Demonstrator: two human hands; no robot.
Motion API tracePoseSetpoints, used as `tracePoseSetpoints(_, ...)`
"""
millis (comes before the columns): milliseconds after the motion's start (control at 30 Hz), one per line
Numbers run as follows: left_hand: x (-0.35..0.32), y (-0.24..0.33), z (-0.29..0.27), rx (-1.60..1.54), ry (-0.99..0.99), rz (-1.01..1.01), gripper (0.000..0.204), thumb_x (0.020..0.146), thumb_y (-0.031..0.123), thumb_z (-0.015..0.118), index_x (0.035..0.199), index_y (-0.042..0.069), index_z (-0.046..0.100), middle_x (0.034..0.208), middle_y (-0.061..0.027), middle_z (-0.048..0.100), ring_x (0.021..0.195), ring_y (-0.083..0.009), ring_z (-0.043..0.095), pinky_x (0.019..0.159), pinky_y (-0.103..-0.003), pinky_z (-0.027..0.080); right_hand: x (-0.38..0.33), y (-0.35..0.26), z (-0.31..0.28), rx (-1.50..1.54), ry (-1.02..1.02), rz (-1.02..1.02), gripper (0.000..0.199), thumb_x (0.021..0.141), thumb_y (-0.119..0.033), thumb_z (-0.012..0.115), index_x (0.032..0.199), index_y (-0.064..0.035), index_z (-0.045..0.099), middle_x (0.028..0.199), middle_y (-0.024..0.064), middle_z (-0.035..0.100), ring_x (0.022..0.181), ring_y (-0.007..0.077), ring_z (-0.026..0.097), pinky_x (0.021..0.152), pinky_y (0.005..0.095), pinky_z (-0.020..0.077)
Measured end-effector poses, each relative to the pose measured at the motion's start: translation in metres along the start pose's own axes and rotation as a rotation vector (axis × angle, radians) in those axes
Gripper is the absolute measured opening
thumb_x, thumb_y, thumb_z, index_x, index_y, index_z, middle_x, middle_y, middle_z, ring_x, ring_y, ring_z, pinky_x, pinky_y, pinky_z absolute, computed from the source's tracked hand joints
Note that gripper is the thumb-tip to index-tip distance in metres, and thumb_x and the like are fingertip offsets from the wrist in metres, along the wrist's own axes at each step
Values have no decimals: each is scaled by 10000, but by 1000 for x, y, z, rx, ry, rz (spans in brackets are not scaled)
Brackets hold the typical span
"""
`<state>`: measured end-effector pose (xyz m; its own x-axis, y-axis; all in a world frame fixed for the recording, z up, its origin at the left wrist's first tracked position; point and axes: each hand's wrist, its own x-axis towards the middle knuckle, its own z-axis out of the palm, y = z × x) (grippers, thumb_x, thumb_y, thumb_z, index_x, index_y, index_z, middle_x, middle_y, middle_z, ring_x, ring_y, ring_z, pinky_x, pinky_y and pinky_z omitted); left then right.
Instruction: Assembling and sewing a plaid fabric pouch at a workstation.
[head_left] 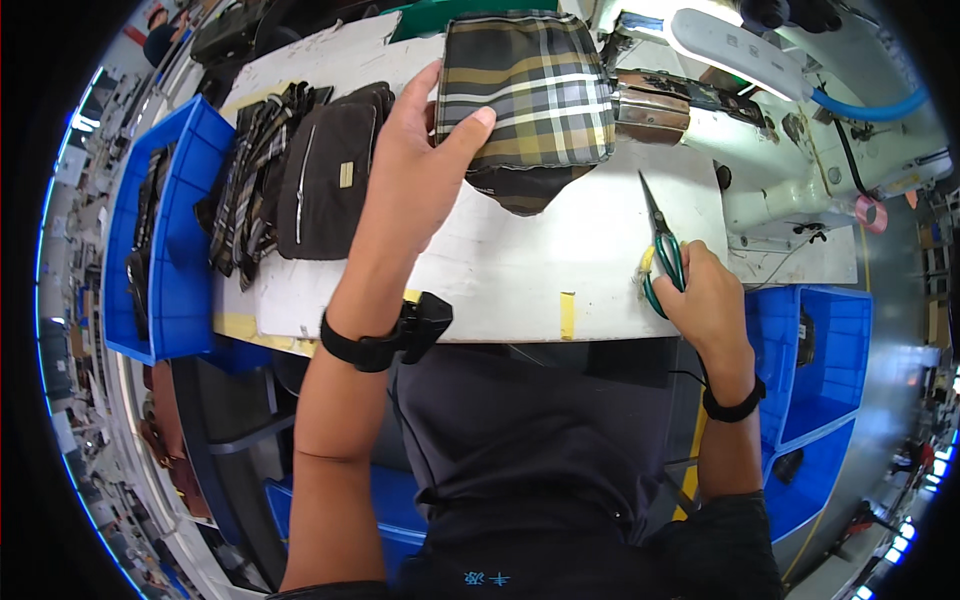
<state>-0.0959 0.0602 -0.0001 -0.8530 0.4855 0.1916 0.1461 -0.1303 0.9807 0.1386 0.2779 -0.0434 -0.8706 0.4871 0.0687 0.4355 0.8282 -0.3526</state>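
Note:
My left hand [425,150] grips the left edge of a plaid fabric bag piece [535,95], thumb on top and fingers behind it. The plaid is black, white and olive, and a dark flap [530,188] hangs from its near edge. The piece's right side meets the metal arm [655,105] of a sewing machine. On the right of the white table, my right hand [703,292] is closed round the green handles of a pair of scissors [662,235]. The dark blades point away from me, apart from the fabric.
A black zippered bag [330,175] and a pile of plaid pieces [250,170] lie on the table's left. Blue bins stand at the left [185,250] and lower right [825,360]. The white sewing machine [800,180] fills the right, with a pale lamp [735,50] above.

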Motion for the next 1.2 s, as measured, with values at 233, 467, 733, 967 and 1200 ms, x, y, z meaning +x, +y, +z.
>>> tracePoseSetpoints(233,-48,11,-52,243,130,73,610,1007,13,647,1558,-60,395,1279,-134,676,1154,-171,659,1003,-308,543,12,-31,-12,169,-183,-19,541,967,-524,714,993,0,582,867,210,667,783,414,681,703,468,528)
tracePoseSetpoints(467,-78,21,-48,308,135,115,630,1018,8,636,1582,-59,362,1486,-175,557,1341,-221,554,1136,-342,435,44,-73,19,338,-10,-412,556,1000,-532,659,1107,3,549,939,206,665,773,425,679,661,483,546)
tracePoseSetpoints(733,-81,32,-50,357,175,157,627,1025,10,624,1585,-60,353,1473,-172,564,1324,-211,564,1125,-339,446,26,-61,27,341,-87,-329,509,989,-491,700,1000,-11,532,863,187,650,683,417,651,612,461,526)
tracePoseSetpoints(967,-81,46,-45,258,137,79,621,1027,25,633,1583,-47,365,1449,-163,585,1283,-192,590,1088,-323,476,41,-75,18,388,-116,-377,578,1016,-538,632,1144,16,528,967,222,656,806,440,668,692,493,536)
tracePoseSetpoints(1200,-86,56,-36,318,155,204,577,1012,3,641,1549,-34,434,1392,-163,635,1227,-217,636,1052,-326,496,24,-75,23,346,-90,-327,512,989,-522,682,1001,-23,573,791,166,660,701,423,657,646,476,533)
